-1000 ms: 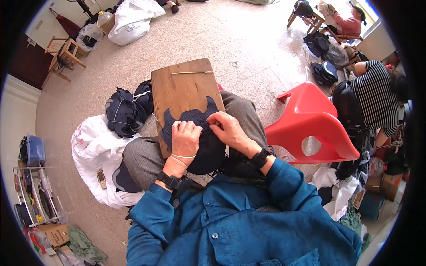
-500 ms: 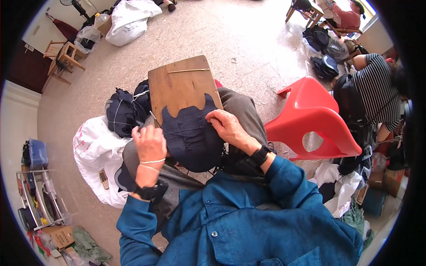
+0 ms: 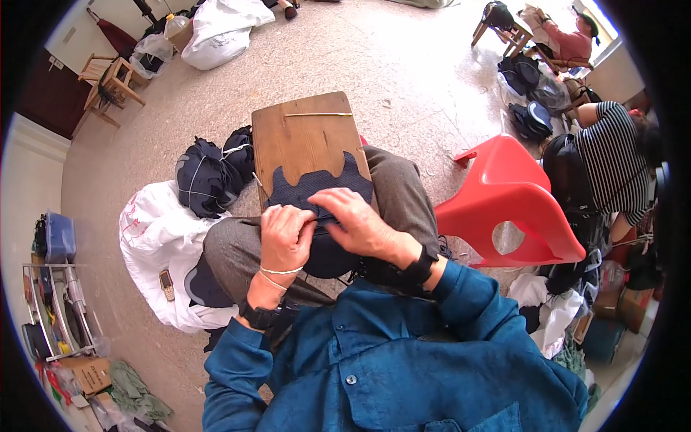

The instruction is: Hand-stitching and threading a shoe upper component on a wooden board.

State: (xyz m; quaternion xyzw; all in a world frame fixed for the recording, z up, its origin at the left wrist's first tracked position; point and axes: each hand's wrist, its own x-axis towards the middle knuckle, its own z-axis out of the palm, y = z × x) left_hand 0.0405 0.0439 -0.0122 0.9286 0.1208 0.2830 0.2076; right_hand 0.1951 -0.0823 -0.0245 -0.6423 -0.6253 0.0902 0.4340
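A wooden board rests across my lap, with a thin stick lying near its far end. A dark blue piece of fabric with a wavy cut edge lies on the board's near half. My left hand pinches the fabric at its left side, fingers curled. My right hand lies over the middle of the fabric, fingers pressing and gripping it next to the left hand. Both wrists wear dark bands.
Bundles of dark fabric pieces tied with string lie left of my knee beside a white sack with a small phone on it. A tipped red plastic chair stands to the right. A person in a striped shirt sits beyond it.
My left hand went out to the left of the fabric half a second ago and has come back onto it beside my right hand. The fabric has shifted slightly on the board.
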